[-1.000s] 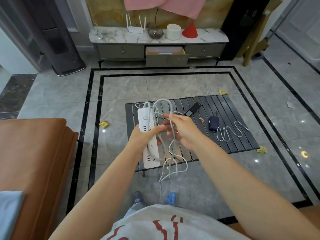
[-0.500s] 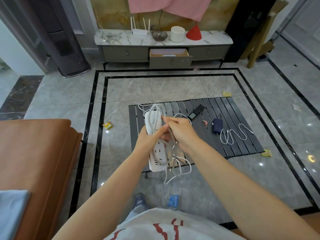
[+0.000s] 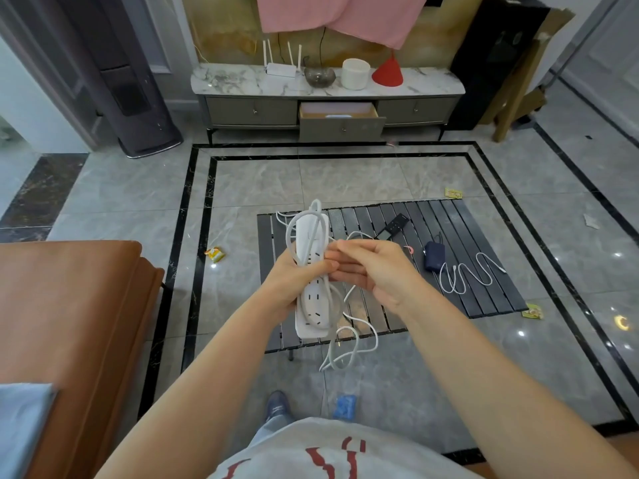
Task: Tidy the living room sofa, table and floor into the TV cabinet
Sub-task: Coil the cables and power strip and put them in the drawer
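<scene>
Your left hand (image 3: 294, 281) grips the white power strip (image 3: 313, 271) around its middle, fingers curled over its socket face, holding it upright above the near edge of the black slatted table (image 3: 484, 299); its white cord (image 3: 349, 344) is looped lengthwise around the strip, with loose coils hanging below the strip's lower end. Your right hand (image 3: 373, 271) sits just beside the strip on its right, fingers extended toward it and fingertips touching the strip or the cord at the left thumb; whether these fingers pinch the cord cannot be told. On the table lie a black remote (image 3: 394, 225), a dark blue power bank (image 3: 434, 255) and a white cable (image 3: 466, 274) snaking to the power bank's right. Small yellow wrappers lie on the tiled floor: one (image 3: 215, 254) left of the table, one (image 3: 453, 193) beyond its far edge, one (image 3: 532, 312) at its near right corner. A blue packet (image 3: 345, 406) lies on the floor near your shoe (image 3: 276, 406). The TV cabinet (image 3: 249, 110) stands against the far wall, its middle drawer (image 3: 342, 124) pulled open. The orange sofa (image 3: 69, 305) is at your left
</scene>
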A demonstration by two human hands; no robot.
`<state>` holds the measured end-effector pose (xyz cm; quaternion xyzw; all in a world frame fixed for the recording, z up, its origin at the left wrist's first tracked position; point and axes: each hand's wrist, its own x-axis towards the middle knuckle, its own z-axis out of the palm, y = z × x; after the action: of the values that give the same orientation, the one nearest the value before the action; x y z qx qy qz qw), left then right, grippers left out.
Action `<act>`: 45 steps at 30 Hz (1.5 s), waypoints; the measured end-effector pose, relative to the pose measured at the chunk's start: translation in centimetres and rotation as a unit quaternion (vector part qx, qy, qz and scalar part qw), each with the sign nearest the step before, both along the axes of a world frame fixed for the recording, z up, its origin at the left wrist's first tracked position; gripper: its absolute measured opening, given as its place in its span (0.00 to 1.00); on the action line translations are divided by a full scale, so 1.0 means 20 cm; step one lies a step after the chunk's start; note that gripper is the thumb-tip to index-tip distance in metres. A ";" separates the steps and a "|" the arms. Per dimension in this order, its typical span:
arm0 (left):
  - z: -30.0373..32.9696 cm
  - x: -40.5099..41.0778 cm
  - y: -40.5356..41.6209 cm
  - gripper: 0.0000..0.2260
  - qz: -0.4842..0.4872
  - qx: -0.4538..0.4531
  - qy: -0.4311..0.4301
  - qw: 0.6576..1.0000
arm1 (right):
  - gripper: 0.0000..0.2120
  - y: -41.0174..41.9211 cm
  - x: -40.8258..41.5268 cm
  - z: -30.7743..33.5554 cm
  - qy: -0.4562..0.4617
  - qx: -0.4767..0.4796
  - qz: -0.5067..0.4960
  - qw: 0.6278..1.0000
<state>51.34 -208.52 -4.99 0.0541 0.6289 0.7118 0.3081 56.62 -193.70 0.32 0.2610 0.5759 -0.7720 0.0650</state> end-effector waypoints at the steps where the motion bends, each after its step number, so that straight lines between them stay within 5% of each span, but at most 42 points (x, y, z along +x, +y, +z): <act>1: 0.01 -0.02 0.01 0.09 0.003 -0.006 0.006 1.000 | 0.07 0.00 0.01 0.00 0.007 -0.023 -0.044 0.999; 6: 0.06 -0.03 0.12 0.19 0.022 -0.065 0.053 0.996 | 0.06 -0.06 0.07 -0.14 0.028 0.054 -0.264 0.963; 10: 0.06 -0.07 0.12 0.19 0.106 -0.014 -0.003 0.994 | 0.10 0.04 0.14 -0.31 -0.132 0.220 -0.182 0.949; 12: 0.08 -0.08 0.10 0.16 0.125 0.029 -0.033 0.991 | 0.13 0.08 0.19 -0.36 -0.259 0.156 -0.096 0.948; 15: 0.12 -0.09 0.08 0.06 0.144 0.081 -0.077 0.983 | 0.27 0.10 0.26 -0.44 -0.383 -0.094 -0.047 0.918; 17: 0.12 -0.10 0.06 0.06 0.138 0.098 -0.106 0.980 | 0.26 0.11 0.28 -0.51 -0.339 -0.233 -0.108 0.905; 19: 0.12 -0.11 0.04 0.07 0.110 0.081 -0.129 0.982 | 0.18 0.11 0.27 -0.51 -0.293 -0.253 -0.146 0.910; 25: 0.09 -0.10 0.02 0.07 -0.009 -0.022 -0.233 0.972 | 0.10 0.11 0.16 -0.39 -0.216 -0.188 -0.092 0.954; 31: 0.07 -0.07 0.03 0.08 -0.085 -0.120 -0.192 0.970 | 0.12 0.08 0.08 -0.27 -0.097 -0.111 0.005 0.989; 34: 0.05 -0.09 0.04 0.15 -0.094 -0.121 -0.158 0.975 | 0.10 0.06 0.07 -0.24 -0.077 -0.072 0.013 0.994; 39: 0.04 -0.09 0.05 0.13 -0.076 -0.114 -0.120 0.983 | 0.10 0.04 0.04 -0.19 -0.029 -0.029 -0.014 0.999; 45: 0.02 -0.08 0.03 0.23 -0.084 -0.080 -0.163 0.980 | 0.09 0.05 -0.01 -0.12 0.008 0.027 -0.021 0.999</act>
<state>49.82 -207.87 -4.65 -0.0347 0.6186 0.6302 0.4679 56.45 -192.73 -2.09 0.2685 0.5912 -0.7596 0.0376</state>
